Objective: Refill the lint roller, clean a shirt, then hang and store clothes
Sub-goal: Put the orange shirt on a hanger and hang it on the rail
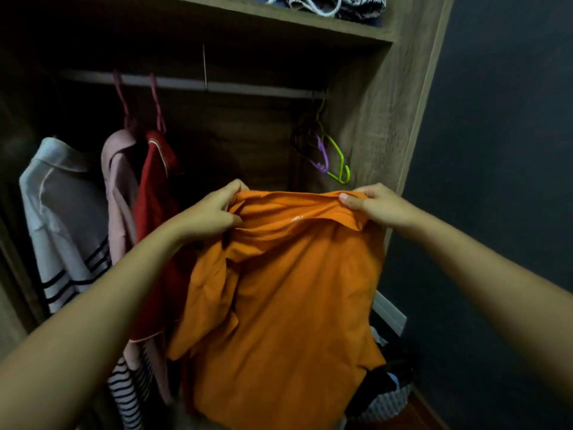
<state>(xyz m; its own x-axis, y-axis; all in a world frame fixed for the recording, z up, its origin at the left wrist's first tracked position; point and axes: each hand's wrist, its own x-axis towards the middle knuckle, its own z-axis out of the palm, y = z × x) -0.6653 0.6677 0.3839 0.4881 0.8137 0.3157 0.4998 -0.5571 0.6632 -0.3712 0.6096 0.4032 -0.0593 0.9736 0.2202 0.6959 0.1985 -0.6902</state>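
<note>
The open wardrobe (369,119) frames a rail (217,86) with bare room at its middle. An orange shirt (288,290) hangs before that gap, held up by its top edge: left hand (214,209) and right hand (372,204) each clenched on a shoulder. Hung garments (71,212) crowd the left; empty hangers (328,153) touch the right wall.

no readable text, labels, brands or numbers to be made out, small pale mark on orange shirt (288,290) too blurred
</note>
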